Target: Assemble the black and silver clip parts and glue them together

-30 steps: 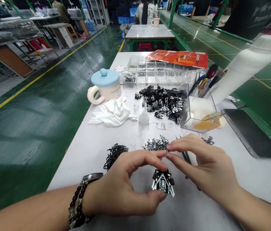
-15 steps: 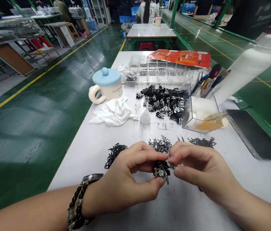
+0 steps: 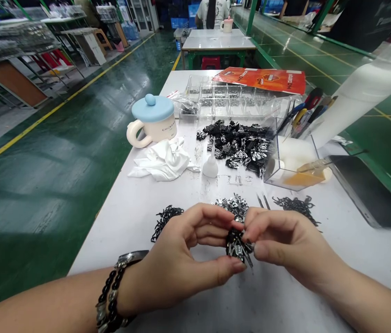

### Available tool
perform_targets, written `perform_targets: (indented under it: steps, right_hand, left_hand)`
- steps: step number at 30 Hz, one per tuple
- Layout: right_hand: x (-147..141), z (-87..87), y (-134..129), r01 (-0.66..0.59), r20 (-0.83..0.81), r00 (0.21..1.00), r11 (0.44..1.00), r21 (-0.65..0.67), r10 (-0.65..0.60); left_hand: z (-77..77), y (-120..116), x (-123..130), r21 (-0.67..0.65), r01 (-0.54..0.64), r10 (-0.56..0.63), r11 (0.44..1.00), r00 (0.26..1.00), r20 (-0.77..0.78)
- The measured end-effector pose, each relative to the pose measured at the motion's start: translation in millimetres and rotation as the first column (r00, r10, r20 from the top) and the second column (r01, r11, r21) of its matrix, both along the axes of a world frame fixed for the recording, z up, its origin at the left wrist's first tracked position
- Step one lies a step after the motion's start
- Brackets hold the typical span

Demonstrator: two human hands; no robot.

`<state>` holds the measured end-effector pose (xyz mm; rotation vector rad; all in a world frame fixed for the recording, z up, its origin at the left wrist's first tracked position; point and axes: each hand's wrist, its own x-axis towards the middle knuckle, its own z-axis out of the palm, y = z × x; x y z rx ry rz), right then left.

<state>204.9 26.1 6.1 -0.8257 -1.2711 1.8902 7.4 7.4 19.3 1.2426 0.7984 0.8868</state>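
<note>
Table = white, smudged nr middle. Black/silver part is just above nr edge, btwn the hands. L hand: thumb + fingers curled part-open round it, has hold of it. R hand: thumb + index almost together at its side; can't tell if they grip a small pc.

Beyond hands, L to R: black clip pile, silver pc pile, tweezers, 2nd black pile. Further back: white cloth, blue-lid mug, squeeze bulb, big heap of black/silver assys, clear box w/ tools by it. Far end: divided tray, red sheet partly over it.

Room: green floor, yellow line along L, another table ahead, person in light shirt behind it.
</note>
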Motion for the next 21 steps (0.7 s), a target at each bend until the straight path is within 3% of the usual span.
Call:
perform_targets:
  steps: [21]
  right_hand:
    - [6.9,0.1,2.6,-0.030,0.106,0.994,0.999,-0.017,0.032]
  left_hand:
    - [0.2,1.2,0.1,-0.029,0.010,-0.012,1.000,0.999,-0.053]
